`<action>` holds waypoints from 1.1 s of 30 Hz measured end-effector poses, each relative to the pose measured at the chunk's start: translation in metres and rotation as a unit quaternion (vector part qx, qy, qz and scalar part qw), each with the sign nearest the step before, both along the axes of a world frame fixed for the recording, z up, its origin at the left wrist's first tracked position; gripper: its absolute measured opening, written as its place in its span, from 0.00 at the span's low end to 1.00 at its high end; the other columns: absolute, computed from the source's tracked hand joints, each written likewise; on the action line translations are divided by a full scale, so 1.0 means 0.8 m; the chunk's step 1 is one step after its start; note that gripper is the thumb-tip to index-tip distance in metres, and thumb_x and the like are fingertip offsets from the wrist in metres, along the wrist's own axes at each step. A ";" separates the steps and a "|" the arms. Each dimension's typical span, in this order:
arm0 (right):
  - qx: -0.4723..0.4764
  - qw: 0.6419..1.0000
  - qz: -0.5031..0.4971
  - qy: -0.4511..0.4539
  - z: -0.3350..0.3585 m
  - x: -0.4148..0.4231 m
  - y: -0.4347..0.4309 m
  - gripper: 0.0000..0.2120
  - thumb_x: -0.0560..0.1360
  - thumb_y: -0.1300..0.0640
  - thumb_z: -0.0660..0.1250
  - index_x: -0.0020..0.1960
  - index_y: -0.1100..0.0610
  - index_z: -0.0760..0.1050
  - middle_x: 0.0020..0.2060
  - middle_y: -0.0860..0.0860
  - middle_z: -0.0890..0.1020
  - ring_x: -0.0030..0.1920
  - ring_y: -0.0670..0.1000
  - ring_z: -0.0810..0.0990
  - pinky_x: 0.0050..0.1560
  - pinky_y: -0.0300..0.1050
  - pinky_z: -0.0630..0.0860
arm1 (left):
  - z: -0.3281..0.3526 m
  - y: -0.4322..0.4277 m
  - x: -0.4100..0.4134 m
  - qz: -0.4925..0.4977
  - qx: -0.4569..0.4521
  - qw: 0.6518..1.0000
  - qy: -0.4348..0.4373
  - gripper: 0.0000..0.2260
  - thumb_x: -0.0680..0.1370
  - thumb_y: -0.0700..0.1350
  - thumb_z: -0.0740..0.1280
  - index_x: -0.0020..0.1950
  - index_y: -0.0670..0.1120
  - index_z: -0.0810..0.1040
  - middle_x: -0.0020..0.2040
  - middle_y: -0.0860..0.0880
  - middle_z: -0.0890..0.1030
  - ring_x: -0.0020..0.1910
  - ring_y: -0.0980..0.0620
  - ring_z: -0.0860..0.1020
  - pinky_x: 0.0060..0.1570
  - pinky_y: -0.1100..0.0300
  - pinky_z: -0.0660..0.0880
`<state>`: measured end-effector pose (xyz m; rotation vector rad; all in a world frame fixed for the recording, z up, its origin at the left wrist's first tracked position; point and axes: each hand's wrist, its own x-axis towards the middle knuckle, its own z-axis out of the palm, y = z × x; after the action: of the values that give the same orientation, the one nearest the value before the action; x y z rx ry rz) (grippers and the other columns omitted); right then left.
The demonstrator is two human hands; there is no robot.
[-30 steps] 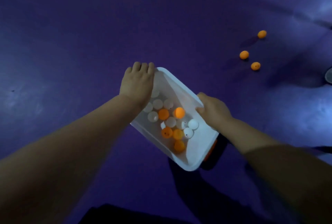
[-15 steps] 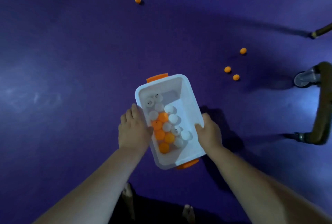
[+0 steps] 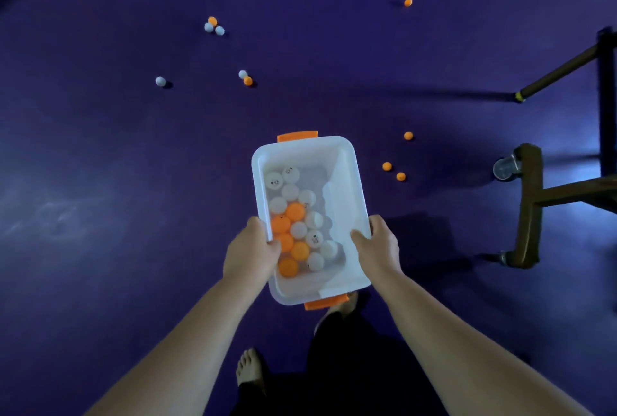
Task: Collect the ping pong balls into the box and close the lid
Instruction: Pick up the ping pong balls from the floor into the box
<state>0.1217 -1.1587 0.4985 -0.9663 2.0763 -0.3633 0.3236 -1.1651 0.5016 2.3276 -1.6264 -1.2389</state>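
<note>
A white plastic box [image 3: 347, 162] with orange clips at both short ends is held above the purple floor, its top open. Several white and orange ping pong balls [image 3: 295, 230] lie inside it. My left hand [image 3: 250, 250] grips the left rim and my right hand [image 3: 379, 243] grips the right rim. Loose balls lie on the floor: three orange ones [image 3: 387, 167] to the right of the box, a white and orange pair [image 3: 245, 77] ahead, one white ball [image 3: 160, 81] to the left, a cluster of three [image 3: 213, 26] farther off, and one orange ball [image 3: 408, 2] far right. No lid is in view.
A dark metal frame with caster wheels [image 3: 527, 205] stands on the right, with a slanted bar [image 3: 561, 71] above it. My bare feet [image 3: 248, 370] and dark trousers show at the bottom. The purple floor [image 3: 100, 182] stretches open to the left and ahead.
The box has been lifted higher and turned straight, and the view has tilted up, so more balls far ahead now show. Both hands slid to grip the near part of the side rims.
</note>
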 end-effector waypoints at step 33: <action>0.070 0.981 -0.150 -0.096 -0.160 -0.371 -0.500 0.08 0.77 0.61 0.61 0.45 0.51 0.76 0.43 0.51 0.82 0.40 0.47 0.79 0.38 0.38 0.75 | -0.151 -0.533 -0.334 0.119 0.023 0.993 0.010 0.03 0.75 0.40 0.62 0.46 0.42 0.69 0.34 0.49 0.75 0.30 0.52 0.71 0.28 0.59 0.65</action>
<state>-0.1753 -1.5586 0.3709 -0.5125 2.0389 -0.4409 0.0566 -1.5911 0.3806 2.4397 -1.2801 -1.2547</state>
